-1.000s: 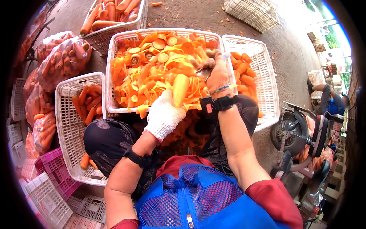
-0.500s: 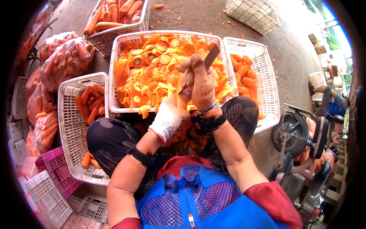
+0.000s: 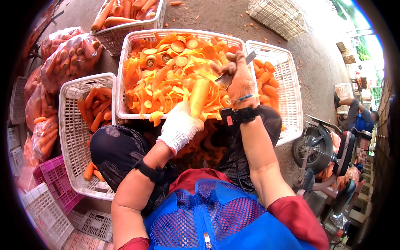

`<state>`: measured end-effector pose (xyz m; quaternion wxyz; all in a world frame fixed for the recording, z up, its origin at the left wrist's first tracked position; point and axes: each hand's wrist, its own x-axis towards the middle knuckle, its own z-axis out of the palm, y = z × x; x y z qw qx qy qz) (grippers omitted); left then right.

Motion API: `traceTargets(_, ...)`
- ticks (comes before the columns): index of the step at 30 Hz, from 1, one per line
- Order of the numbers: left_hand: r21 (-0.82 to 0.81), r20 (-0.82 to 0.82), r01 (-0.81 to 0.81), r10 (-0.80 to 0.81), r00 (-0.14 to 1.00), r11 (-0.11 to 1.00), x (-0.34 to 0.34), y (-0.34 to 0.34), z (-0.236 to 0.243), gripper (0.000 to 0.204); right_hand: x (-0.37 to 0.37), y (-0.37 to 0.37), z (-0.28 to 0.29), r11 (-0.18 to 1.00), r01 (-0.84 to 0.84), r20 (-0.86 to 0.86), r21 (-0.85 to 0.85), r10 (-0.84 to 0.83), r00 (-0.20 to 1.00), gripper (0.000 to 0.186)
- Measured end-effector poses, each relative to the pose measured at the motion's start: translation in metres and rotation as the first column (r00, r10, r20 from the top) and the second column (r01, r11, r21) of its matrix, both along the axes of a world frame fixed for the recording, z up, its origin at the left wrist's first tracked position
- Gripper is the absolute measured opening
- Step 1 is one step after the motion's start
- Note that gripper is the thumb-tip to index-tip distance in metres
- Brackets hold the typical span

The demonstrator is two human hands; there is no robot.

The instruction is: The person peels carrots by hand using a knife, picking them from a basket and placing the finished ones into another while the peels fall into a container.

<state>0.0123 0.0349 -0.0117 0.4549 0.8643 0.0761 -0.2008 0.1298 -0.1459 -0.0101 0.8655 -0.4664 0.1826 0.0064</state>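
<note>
My left hand (image 3: 182,127), in a white knitted glove, grips a peeled pale-orange carrot (image 3: 200,95) standing at a slant over the near edge of a white crate (image 3: 121,83) heaped with carrot peelings and cut ends. My right hand (image 3: 238,79), in an orange-stained glove, is closed on a metal bladed tool (image 3: 223,81) just right of the carrot's upper part, its flat end sticking out above the fingers. To the left a white crate (image 3: 66,137) holds whole carrots, and another (image 3: 287,108) with carrots stands to the right.
Carrot-filled clear bags (image 3: 66,58) line the left, near a magenta crate (image 3: 56,175). Another carrot crate (image 3: 123,31) and an empty-looking crate (image 3: 275,18) stand behind. At right are a scooter (image 3: 316,148) and a person in blue (image 3: 362,118).
Half a second ago my right hand was lower, over the carrot with the blade pointing up; now it is raised right of it, as it was a second ago, exposing the carrot.
</note>
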Motion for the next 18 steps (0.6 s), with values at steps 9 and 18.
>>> traceTargets(9, -0.732, -0.457, -0.428, 0.084, 0.885, 0.531, -0.001, -0.005, 0.030, 0.046, -0.025, 0.031, -0.008, 0.989, -0.062, 0.123, 0.137, 0.045, 0.991, 0.040)
traceTargets(18, -0.638, -0.376, -0.276, 0.023, 0.927, 0.719, -0.003, 0.007, 0.035, 0.031, -0.016, 0.052, 0.014, 0.991, 0.004, 0.117, -0.132, 0.012, 0.993, 0.045)
